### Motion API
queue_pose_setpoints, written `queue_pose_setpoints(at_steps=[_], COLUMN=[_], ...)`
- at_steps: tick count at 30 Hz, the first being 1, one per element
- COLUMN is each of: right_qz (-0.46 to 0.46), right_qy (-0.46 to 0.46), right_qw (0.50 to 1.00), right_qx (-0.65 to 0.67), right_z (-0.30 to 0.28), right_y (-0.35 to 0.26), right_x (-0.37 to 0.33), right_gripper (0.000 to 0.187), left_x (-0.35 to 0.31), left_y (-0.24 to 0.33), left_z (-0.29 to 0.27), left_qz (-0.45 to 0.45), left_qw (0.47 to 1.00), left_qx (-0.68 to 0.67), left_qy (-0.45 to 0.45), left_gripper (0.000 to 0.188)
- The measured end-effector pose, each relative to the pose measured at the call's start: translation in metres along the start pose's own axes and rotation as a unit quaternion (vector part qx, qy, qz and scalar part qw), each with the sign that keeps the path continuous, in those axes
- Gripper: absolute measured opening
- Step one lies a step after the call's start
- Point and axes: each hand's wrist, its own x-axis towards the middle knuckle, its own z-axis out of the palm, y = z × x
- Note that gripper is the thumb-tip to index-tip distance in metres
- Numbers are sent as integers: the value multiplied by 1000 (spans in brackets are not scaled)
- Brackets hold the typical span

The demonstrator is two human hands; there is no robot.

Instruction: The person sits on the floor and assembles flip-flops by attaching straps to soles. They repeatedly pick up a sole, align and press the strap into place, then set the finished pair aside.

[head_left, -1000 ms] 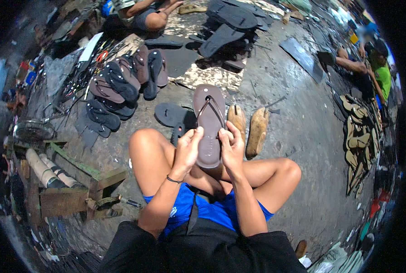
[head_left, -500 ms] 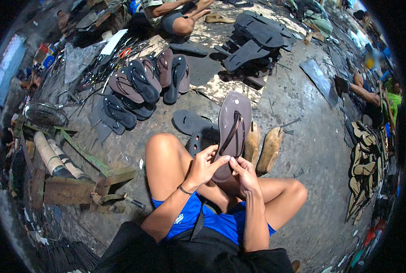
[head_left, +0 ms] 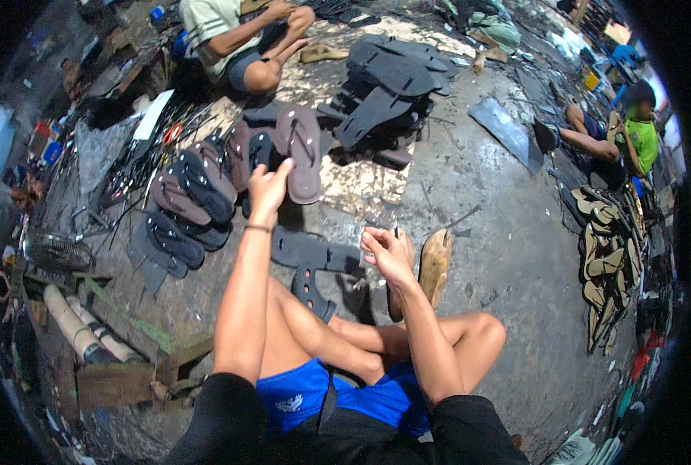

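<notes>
My left hand (head_left: pixel 268 192) reaches forward with its thumb spread from the fingers. The thumb lies against the left edge of a brown flip-flop (head_left: pixel 305 174), which does not appear to be between thumb and fingers. That flip-flop is at the right end of a row of brown and black flip-flops (head_left: pixel 198 182). My right hand (head_left: pixel 390 254) is held over the floor ahead of my crossed legs, its fingers curled together. A small dark tip shows by them, too small to name. Beside this hand is a wooden shoe last (head_left: pixel 436 267); another is partly hidden behind it.
Dark sole pieces (head_left: pixel 307 249) and a perforated black strap (head_left: pixel 308 291) lie before my legs. Farther off is a pile of black soles (head_left: pixel 388 89). Tan sandal pieces (head_left: pixel 605 256) lie right; a wooden frame (head_left: pixel 121 364) and fan (head_left: pixel 57 249) left. Two people sit nearby.
The brown flip-flop, held in both hands over my lap before, is now forward and left beside the row. My left arm has stretched out, and my right hand has come away from the flip-flop.
</notes>
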Motion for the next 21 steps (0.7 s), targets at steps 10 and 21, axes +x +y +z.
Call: queue_pose_setpoints(at_steps=[10, 21], right_qz=[-121, -245], right_qy=[177, 230], right_qw=[967, 923], right_qx=[-136, -188], right_z=[-1, 31], right_y=[-55, -11], right_x=[275, 172], right_gripper=[27, 38], left_x=[-70, -79], left_y=[-6, 2], left_z=[1, 64], left_qz=[229, 314], left_qw=[931, 930], left_qx=[231, 89], left_qy=[-164, -168], left_gripper=[48, 59])
